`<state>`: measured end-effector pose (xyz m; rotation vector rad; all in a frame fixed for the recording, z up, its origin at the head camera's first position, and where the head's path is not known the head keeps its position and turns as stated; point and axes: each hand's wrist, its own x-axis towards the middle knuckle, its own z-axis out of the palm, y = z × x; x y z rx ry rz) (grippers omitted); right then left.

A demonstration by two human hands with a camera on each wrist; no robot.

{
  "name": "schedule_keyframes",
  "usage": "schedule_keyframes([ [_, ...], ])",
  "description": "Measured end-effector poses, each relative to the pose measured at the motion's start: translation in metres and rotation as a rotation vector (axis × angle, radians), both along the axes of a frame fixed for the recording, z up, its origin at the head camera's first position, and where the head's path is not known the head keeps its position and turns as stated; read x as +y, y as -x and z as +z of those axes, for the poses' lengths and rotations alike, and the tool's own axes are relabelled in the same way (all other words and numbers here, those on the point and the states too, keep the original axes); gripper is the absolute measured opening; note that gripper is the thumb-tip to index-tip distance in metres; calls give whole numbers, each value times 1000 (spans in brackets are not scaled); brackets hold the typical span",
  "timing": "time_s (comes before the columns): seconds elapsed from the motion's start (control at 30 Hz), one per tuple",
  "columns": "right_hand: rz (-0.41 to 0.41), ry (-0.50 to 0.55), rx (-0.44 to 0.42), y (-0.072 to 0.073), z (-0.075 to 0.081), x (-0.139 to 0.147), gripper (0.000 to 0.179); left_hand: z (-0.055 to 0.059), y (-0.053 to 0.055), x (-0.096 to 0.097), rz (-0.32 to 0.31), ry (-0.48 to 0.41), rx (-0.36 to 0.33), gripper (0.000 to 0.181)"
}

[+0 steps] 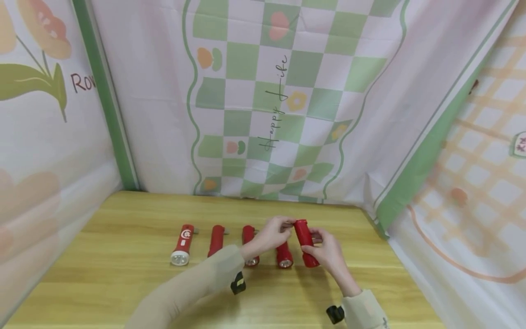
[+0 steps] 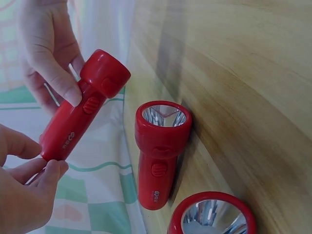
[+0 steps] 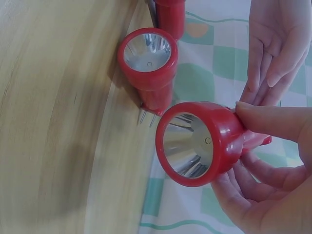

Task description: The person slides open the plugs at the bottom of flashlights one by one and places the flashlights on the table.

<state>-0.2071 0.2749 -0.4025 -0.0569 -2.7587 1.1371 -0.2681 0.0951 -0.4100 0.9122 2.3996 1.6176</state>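
Observation:
A red flashlight (image 1: pixel 304 242) is tilted above the wooden table toward the right. My right hand (image 1: pixel 328 251) grips it near its wide head, thumb on the near side. The fingertips of my left hand (image 1: pixel 272 235) pinch the tail end. In the left wrist view, a ribbed switch (image 2: pixel 91 105) and small white print show on its red body. The right wrist view looks into its silvery reflector (image 3: pixel 187 146). Just left of it, another red flashlight (image 1: pixel 284 256) lies on the table, partly hidden by my left hand.
More flashlights lie in a row to the left: a red one (image 1: pixel 248 235) under my left wrist, another red one (image 1: pixel 216 240), and one with a white head (image 1: pixel 181 257). Metal prongs (image 3: pixel 147 117) stick out from one tail. Patterned cloth (image 1: pixel 267 114) hangs behind the table (image 1: pixel 102 274).

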Motion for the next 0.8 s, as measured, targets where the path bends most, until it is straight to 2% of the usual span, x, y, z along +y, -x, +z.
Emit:
schedule_keyframes([
  [0.4,9,35,-6,-2,3,-5,49,-3,-5,-8,1,-37,-19,36],
  [0.63,24,20,6,-5,5,-12,54,-2,-7,-16,-6,-56,-44,37],
  [0.8,44,19,13,-6,6,-17,56,-1,-9,-22,-1,-68,-32,36],
])
